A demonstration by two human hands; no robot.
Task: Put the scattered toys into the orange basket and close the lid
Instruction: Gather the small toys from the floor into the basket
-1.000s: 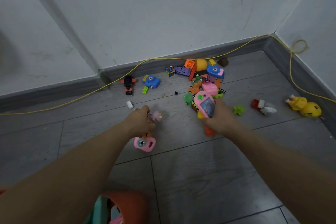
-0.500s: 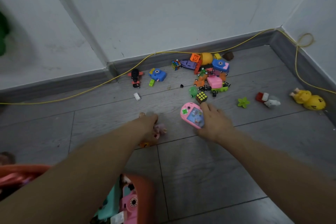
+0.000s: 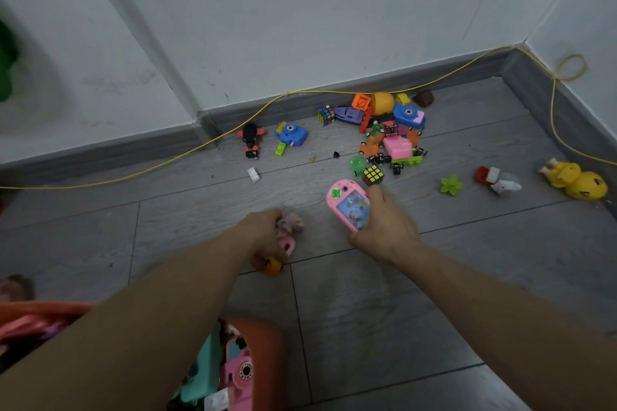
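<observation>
Our right hand (image 3: 384,230) grips the pink toy phone (image 3: 349,205) over the floor (image 3: 434,294). Our left hand (image 3: 263,233) is closed on small pink and orange toys (image 3: 287,237). The orange basket (image 3: 267,344) sits at the floor's near edge, below our left forearm, toys inside.
</observation>
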